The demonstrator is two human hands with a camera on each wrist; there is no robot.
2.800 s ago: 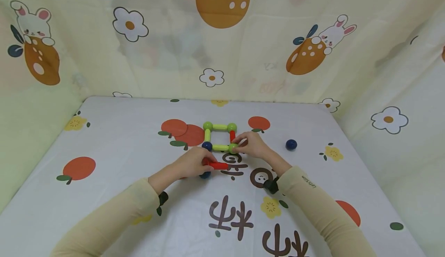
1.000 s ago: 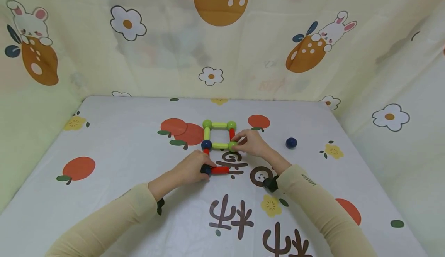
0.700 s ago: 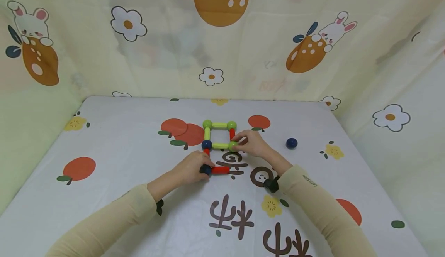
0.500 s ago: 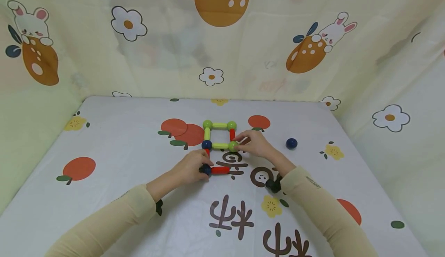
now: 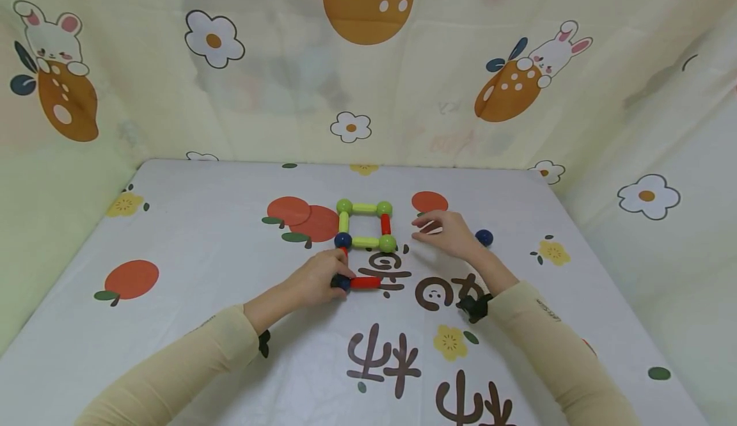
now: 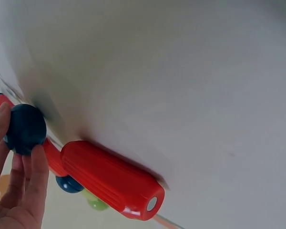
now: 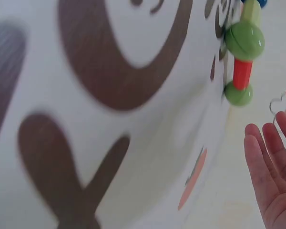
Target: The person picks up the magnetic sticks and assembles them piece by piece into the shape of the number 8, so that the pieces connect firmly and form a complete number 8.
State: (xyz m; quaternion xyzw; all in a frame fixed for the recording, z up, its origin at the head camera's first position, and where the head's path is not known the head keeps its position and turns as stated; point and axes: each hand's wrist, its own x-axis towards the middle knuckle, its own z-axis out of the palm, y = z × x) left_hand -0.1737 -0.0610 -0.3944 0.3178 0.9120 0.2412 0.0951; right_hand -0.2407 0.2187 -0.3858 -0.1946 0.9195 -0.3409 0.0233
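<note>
My left hand [image 5: 318, 278] pinches a dark blue ball [image 6: 26, 129] between thumb and fingertips. A red rod [image 6: 112, 179] sticks out to the right from this ball, its far end bare. Another red rod [image 5: 344, 252], mostly covered by the hand in the head view, runs up to the blue corner ball [image 5: 343, 240] of a square frame. That square has green balls [image 5: 388, 244] at its other corners, yellow-green rods [image 5: 365, 242] on three sides and a red rod [image 5: 386, 224] on the right. My right hand [image 5: 449, 234] hovers right of the square, fingers loosely extended, holding nothing.
A loose dark blue ball [image 5: 484, 238] lies just beyond the right hand, to its right. The white tablecloth [image 5: 230, 349] carries printed fruit, flowers and lettering. A patterned curtain [image 5: 276, 93] closes off the back and sides.
My left hand has joined the red rod and ball below the square's blue corner and then stayed there. The right hand has let go of the green corner ball and moved right.
</note>
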